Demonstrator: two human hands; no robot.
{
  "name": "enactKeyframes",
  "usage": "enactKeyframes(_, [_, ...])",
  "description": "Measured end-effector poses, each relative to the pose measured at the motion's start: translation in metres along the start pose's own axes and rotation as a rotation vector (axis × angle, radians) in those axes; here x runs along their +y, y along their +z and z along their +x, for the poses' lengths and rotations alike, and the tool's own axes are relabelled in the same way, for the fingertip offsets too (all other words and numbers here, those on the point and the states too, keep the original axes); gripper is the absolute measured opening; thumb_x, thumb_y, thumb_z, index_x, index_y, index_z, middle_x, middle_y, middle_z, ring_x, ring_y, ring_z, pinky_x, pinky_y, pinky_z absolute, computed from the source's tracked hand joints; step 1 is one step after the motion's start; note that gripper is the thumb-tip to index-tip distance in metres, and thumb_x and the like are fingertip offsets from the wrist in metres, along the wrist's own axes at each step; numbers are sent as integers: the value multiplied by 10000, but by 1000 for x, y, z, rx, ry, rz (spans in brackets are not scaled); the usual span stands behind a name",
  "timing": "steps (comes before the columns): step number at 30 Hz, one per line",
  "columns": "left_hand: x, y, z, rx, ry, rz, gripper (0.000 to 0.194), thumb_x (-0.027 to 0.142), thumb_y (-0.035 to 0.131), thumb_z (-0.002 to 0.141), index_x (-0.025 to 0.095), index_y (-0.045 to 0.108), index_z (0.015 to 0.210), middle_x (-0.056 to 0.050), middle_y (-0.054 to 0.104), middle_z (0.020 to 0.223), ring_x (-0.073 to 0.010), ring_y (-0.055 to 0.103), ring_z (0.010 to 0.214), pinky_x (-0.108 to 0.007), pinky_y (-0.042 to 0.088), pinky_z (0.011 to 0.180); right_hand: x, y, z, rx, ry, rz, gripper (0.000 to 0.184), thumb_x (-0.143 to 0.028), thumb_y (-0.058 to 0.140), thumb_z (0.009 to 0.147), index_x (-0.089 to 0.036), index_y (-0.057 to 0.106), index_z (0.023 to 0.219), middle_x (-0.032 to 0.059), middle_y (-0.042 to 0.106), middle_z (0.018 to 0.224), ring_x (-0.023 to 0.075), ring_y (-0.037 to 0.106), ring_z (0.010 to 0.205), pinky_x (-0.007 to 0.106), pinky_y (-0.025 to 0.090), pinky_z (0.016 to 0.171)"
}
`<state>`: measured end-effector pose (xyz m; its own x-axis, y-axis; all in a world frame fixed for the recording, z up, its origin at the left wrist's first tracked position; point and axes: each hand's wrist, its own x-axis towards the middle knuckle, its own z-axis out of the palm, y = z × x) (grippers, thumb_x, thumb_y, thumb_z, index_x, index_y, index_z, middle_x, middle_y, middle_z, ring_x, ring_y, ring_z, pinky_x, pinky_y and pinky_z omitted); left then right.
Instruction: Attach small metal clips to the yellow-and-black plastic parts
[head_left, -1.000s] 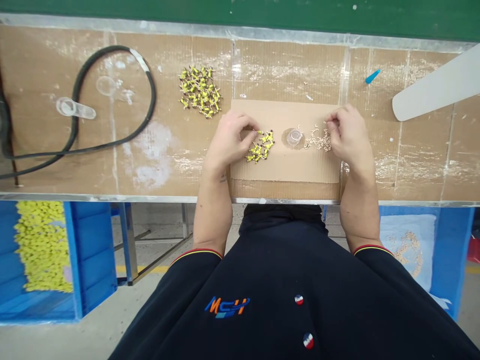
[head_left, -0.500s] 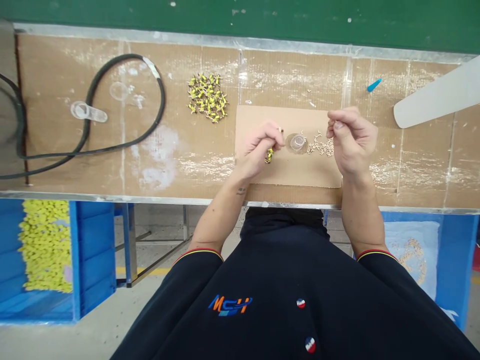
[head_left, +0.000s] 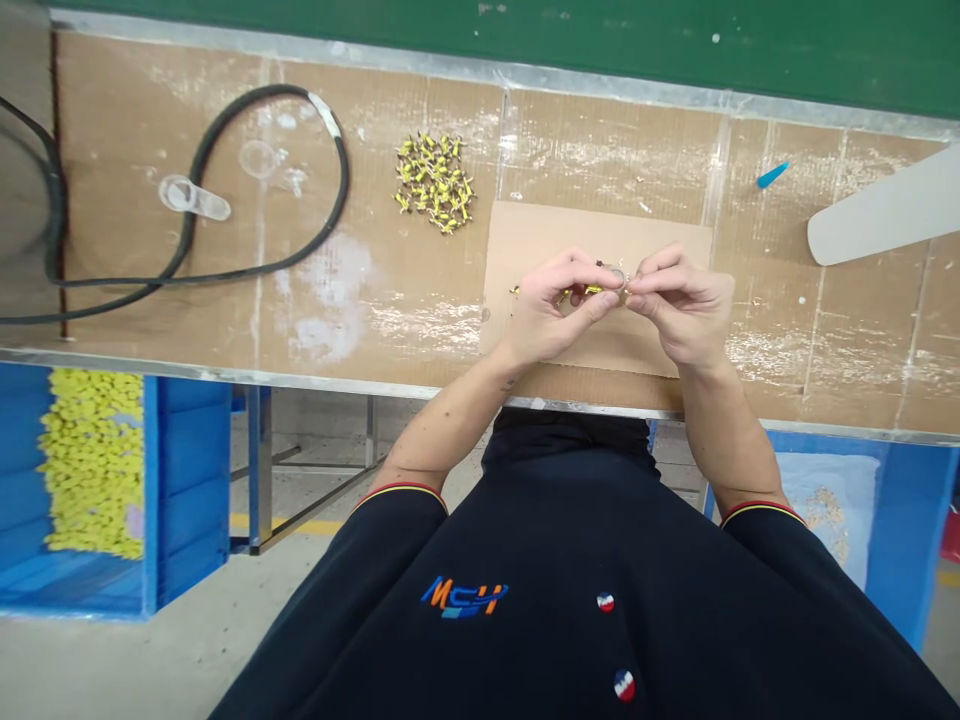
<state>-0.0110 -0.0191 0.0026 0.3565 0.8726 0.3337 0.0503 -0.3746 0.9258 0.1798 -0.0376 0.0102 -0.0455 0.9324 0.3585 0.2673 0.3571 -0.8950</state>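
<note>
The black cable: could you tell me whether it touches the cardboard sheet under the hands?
No, the black cable lies well left of the cardboard sheet.

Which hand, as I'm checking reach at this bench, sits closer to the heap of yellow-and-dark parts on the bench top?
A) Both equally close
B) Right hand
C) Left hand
C: the left hand is nearer the heap of yellow-and-dark parts, which lies past the left end of the cardboard sheet, while the right hand is farther off.
</note>
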Motion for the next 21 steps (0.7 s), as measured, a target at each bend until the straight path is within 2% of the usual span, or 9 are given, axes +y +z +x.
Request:
enactKeyframes(4, [2,0,0,-34,-21,-16,461,726,544,976,299,716,963,-31,660,894,-164,625,803,-396,514,733,2,-1,-2,-53,2,-15,337,-667,786,842,-330,774,848,-8,602,789,160,606,689,439,625,731])
enactKeyframes(9, [2,0,2,-79,-5,-46,484,720,528,987,267,670,894,-39,653,883,-165,611,802,-384,522,736,-6,3,-4,-23,-36,-49,297,-628,791,859,-332,771,854,-8,610,784,162,603,683,428,616,725])
enactKeyframes(13, [-2,1,2,-42,28,-70,441,669,565,996,256,653,871,-33,645,852,-152,596,768,-363,536,717,-13,2,-3,-39,-76,-146,303,-609,699,938,-321,765,868,10,654,805,178,646,727,406,607,711])
enactKeyframes(16, [-5,-1,2,-17,-15,-40,450,690,543,996,268,688,938,-42,682,907,-163,658,837,-371,574,759,-13,-5,1,-66,-78,-250,277,-545,661,972,-301,756,881,18,687,839,177,648,731,399,601,710])
enactKeyframes(21, [-17,-6,4,162,-131,-43,475,712,461,1020,317,707,1115,-32,685,1011,-179,710,900,-392,622,803,-4,-20,7,-113,-179,-339,122,-304,675,971,-268,766,898,19,725,862,189,696,800,382,597,763])
